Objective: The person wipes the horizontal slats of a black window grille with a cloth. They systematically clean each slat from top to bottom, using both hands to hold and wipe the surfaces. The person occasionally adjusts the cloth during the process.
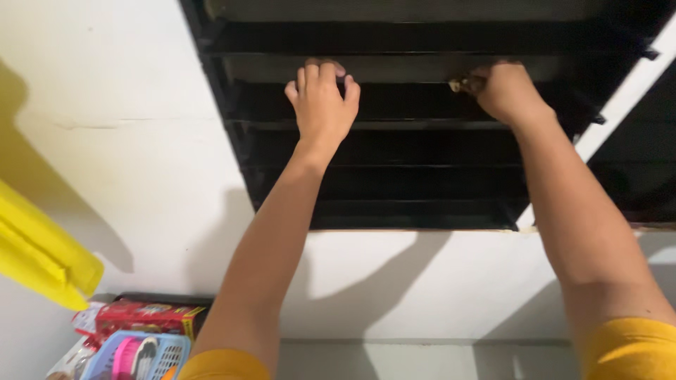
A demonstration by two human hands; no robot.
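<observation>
- Yellow-orange sleeves (634,348) sit nearest the camera at the bottom edge, and both bare forearms run up from them towards a dark louvred window (422,176) set high in a white wall (127,141).
- Left hand (322,102) rests against one of the upper slats (401,68), fingers (313,74) curled over the slat's edge and fairly close together; it appears to grip or steady that slat rather than carry anything.
- Right hand (505,90) is closed into a narrow fist at the same slat, further along, around a small brownish thing (465,85); what that is cannot be told, perhaps a rag or a fitting.
- Both hands work at one slat, well apart, which fits holding it level from two places.
- Window slats lie tilted and overlapping, black and glossy, with a white frame bar (620,102) slanting beside the right hand.
- Lower left, well below the window, stand a blue plastic basket (165,355) with a pink item inside, a red carton (144,317) just behind it, and a bright yellow object (42,260) jutting in from the edge.
</observation>
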